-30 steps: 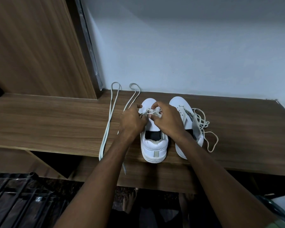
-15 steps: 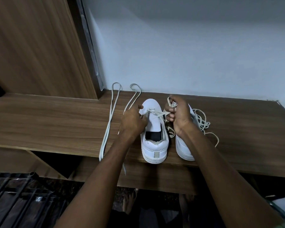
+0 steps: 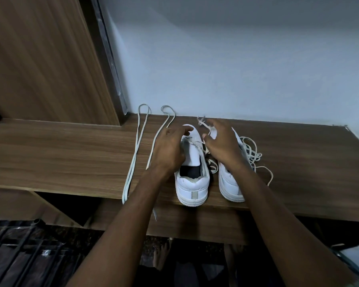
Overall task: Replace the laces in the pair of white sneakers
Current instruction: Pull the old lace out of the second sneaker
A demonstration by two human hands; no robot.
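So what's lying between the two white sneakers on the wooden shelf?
In the head view, a loose stretch of pale lace lies in the dark gap between the left white sneaker and the right white sneaker.

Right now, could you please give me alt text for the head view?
Two bare hands work over a pair of white sneakers on a brown wooden shelf; the right hand lifts a pale old lace. Two long pale spare laces lie left.

No readable text, label or brand — not on either sneaker (image 3: 192,179) — anywhere.
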